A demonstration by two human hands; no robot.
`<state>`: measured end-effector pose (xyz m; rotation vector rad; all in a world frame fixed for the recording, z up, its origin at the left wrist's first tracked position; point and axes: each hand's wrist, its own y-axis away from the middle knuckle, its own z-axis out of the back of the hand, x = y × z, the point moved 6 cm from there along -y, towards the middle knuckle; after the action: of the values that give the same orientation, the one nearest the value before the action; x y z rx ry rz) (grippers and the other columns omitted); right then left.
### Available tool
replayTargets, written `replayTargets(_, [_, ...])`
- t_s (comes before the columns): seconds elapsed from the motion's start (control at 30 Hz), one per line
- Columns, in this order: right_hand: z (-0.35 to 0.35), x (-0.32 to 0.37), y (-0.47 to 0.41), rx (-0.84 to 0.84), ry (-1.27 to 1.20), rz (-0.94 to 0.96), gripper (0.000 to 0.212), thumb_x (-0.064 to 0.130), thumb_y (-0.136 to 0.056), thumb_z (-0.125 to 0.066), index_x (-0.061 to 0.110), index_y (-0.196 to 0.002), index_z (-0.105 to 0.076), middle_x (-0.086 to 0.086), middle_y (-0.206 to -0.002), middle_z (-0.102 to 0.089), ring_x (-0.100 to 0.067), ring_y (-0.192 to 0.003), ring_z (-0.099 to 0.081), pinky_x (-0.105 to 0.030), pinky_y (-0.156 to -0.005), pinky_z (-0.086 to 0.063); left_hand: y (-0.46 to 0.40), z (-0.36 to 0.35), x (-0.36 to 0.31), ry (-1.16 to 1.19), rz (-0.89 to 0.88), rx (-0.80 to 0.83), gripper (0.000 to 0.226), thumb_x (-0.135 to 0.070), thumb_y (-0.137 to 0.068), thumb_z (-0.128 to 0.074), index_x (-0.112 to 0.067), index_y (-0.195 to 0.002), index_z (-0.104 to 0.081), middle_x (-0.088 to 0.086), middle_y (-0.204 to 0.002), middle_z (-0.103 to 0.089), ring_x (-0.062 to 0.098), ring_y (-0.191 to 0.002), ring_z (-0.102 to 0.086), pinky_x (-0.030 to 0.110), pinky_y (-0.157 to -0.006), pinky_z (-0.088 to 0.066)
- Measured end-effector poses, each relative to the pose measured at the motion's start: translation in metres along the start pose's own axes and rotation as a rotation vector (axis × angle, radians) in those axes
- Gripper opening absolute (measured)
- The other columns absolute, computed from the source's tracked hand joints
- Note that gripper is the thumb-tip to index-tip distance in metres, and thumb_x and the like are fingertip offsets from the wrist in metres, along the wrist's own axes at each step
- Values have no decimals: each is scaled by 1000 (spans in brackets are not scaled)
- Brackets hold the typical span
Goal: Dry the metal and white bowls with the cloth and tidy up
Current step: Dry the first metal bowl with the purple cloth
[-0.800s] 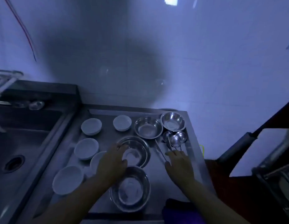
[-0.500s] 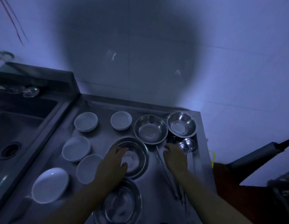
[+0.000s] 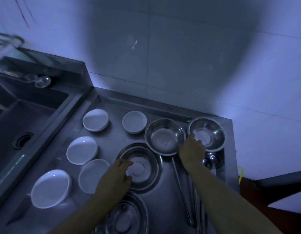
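- Step in hand: gathering the metal bowls; judged from the hand positions, drying has not begun, and no cloth is in view.
- Left hand (image 3: 115, 177): it reaches over the near-left rim of the middle metal bowl (image 3: 143, 168), fingers (image 3: 125, 163) bent down inside the rim and thumb lower on the same side. It looks like a grip on the rim, though the dim light leaves this uncertain.
- Right hand (image 3: 191, 149): it lies between the back centre metal bowl (image 3: 165, 136) and the back right metal bowl (image 3: 207, 133), fingers loosely curled, tips at the near-left rim of the back right one. Whether it pinches that rim cannot be told.
- Next move, as a judgement: each hand needs a firm hold on a rim, then a lift well over the neighbouring bowls (the back pair nearly touch). The cloth must also be found.
- Count, metal bowls: four on the counter (image 3: 102, 139), including the near metal bowl (image 3: 124, 217) cut by the lower edge.
- Count, white bowls: six, in the left part of the counter, the nearest one (image 3: 51, 188) being the largest.
- Count, other items: two ladles (image 3: 212, 160), cups side by side at the right hand's wrist, long handles running toward the viewer.
- A sink (image 3: 25, 119) lies to the left.
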<state>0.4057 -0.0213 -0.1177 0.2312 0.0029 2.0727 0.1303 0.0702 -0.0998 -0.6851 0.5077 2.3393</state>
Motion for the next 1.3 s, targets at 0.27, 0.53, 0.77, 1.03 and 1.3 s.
replayTargets(0.27, [-6, 9, 10, 94, -115, -119, 49, 26, -88, -61, 4, -126, -40, -16, -108, -64, -32, -100, -60, -35, -75, -44, 9, 1, -5, 8, -37, -12, 45, -16, -81, -60, -29, -124, -56, -13, -122, -50, 4, -91, -53, 19, -79, -39])
replayTargets(0.53, [7, 11, 19, 123, -618, -160, 13, 15, -82, -56, 5, -76, -51, -5, -70, -51, -19, -61, -47, -25, -47, -28, 24, 9, -9, 35, -66, -14, 41, -17, -84, -59, -28, -123, -55, -12, -117, -51, 1, -82, -50, 18, -76, -38])
replayTargets(0.77, [49, 37, 77, -11, -753, -30, 24, 12, -79, -56, 13, -58, -44, 1, -56, -45, -13, -51, -39, -26, -48, -28, 41, 37, 14, 201, 67, -89, 23, -24, -89, -57, -27, -111, -63, -10, -95, -61, 7, -83, -58, 19, -70, -40])
replayTargets(1.03, [78, 120, 174, -35, -861, 102, 24, 18, -83, -59, 2, -66, -51, -9, -60, -52, -13, -53, -40, -26, -49, -33, 64, 101, 54, 926, 302, -133, 19, -20, -94, -55, -3, -98, -62, 14, -92, -68, 20, -74, -68, 30, -62, -57])
replayTargets(1.3, [46, 164, 278, 130, -880, 201, 20, 16, -88, -62, 29, -101, -57, 7, -76, -64, -6, -63, -60, -12, -56, -46, 118, 162, 132, 892, 217, -212, 14, -14, -89, -60, -5, -81, -67, 8, -73, -73, 22, -69, -71, 27, -58, -58])
